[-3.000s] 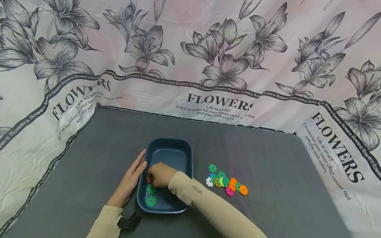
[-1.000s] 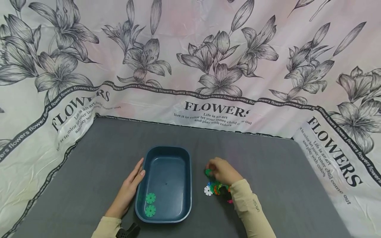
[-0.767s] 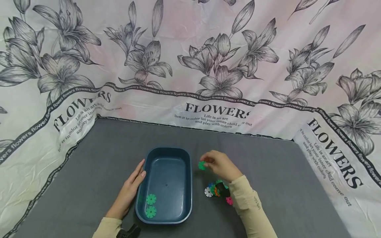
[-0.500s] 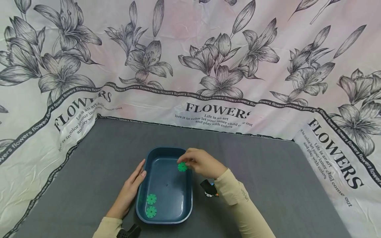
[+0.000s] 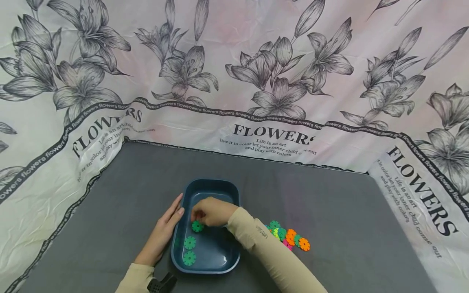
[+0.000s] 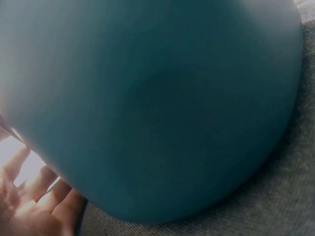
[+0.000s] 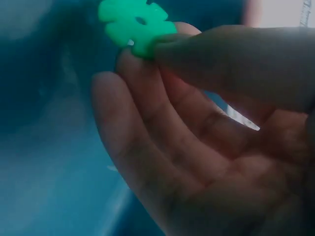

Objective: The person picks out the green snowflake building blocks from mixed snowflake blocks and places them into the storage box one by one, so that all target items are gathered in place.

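Inside the blue plastic tray [image 5: 231, 254], my right hand [image 5: 212, 211] pinches a green notched snowflake disc [image 5: 198, 226] between thumb and fingers. The right wrist view shows the green disc [image 7: 138, 24] at the fingertips, with the tray around it. Two more green discs, one [image 5: 189, 243] above the other [image 5: 189, 258], lie in the tray's near left part. Against the tray's outer left wall rests my left hand [image 5: 161, 234], fingers extended and thumb at the rim. The left wrist view shows mostly the tray's wall [image 6: 172, 123], with the left hand's fingers [image 6: 54, 201] beside it.
Right of the tray lies a cluster of green, yellow, orange and pink discs [image 5: 291, 236] on the grey tabletop [image 5: 329, 203], partly hidden by the right sleeve. A flower-printed cloth [image 5: 275, 134] borders the table at the back and sides.
The right hand picked up a green disc from beside the cluster and carried it left into the tray, lining it up above the two others. The left hand stayed at the tray's side.
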Tool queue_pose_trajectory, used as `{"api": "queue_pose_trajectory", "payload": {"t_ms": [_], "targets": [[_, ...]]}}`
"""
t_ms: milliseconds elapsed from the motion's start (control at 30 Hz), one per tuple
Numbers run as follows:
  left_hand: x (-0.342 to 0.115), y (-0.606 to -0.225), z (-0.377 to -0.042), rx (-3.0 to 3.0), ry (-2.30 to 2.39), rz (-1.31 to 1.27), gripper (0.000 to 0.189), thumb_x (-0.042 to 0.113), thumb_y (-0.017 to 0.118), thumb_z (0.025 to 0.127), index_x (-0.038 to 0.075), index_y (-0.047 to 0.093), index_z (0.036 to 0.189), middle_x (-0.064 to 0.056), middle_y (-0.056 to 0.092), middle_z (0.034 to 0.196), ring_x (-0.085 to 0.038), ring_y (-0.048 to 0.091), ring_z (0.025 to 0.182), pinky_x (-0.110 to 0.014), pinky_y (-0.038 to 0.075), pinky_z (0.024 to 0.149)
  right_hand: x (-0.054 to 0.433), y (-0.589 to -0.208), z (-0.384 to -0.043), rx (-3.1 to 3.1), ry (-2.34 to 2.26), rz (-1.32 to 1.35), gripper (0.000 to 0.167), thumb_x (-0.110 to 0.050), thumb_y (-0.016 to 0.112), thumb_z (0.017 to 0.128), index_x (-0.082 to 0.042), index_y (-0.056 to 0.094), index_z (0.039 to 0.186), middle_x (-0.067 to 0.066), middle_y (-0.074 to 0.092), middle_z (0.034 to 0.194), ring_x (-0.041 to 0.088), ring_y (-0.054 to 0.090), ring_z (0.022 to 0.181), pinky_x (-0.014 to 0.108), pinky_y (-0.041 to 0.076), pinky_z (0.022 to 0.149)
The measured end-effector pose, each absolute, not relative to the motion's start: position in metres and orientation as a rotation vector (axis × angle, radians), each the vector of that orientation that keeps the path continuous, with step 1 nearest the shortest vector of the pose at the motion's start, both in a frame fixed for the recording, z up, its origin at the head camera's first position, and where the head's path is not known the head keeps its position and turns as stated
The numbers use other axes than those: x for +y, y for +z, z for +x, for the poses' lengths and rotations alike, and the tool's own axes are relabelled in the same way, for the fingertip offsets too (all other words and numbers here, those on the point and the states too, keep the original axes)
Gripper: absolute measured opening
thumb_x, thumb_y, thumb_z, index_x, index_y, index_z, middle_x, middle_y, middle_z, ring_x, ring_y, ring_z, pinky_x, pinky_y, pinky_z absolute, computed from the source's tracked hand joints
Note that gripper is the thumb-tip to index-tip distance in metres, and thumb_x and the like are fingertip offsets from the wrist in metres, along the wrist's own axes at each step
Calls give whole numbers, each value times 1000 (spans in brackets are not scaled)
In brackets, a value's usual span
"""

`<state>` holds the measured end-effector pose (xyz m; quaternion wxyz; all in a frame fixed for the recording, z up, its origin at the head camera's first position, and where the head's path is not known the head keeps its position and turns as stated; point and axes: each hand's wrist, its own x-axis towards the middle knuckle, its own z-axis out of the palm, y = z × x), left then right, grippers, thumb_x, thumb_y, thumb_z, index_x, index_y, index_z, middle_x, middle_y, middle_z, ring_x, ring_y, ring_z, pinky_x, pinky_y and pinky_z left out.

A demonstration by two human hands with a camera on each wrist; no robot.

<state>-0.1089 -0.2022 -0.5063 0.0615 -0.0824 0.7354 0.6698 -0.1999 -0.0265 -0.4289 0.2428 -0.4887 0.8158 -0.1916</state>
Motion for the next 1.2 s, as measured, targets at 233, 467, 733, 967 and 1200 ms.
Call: {"api": "queue_pose_trajectory", "payload": {"t_ms": [233,467,733,967,1200], "targets": [[-202,-507,-111,2216,2050,-220,57,49,48,97,42,26,149,6,17,158,-19,15,146,-53,13,117,-37,-439,-200,2237,-497,-1300,22,5,59,87,-7,71,102,0,69,94,2,56,77,11,47,71],[-202,-505,-114,2240,2047,-224,56,47,48,98,41,26,149,5,18,159,-20,16,146,-53,12,117,-44,-437,-199,2271,-454,-1264,23,5,65,83,-8,71,102,-1,69,94,5,60,81,13,48,73],[-201,-506,-113,2214,2037,-232,58,47,47,99,38,25,151,3,17,159,-23,16,146,-53,11,117,-46,-442,-197,2294,-425,-1263,21,1,73,80,-12,72,97,-4,69,89,1,58,77,13,48,71],[-201,-507,-111,2217,2032,-225,59,48,47,98,37,24,152,3,17,159,-24,15,147,-54,10,117,-47,-449,-195,2285,-439,-1259,19,-1,74,81,-12,71,96,-5,68,88,1,57,76,13,48,71],[-201,-505,-109,2195,2039,-237,59,49,47,98,38,24,151,3,16,159,-23,14,147,-54,10,117,-48,-447,-190,2297,-418,-1272,19,-3,74,82,-12,69,98,-4,68,89,2,58,78,14,47,71]]}}
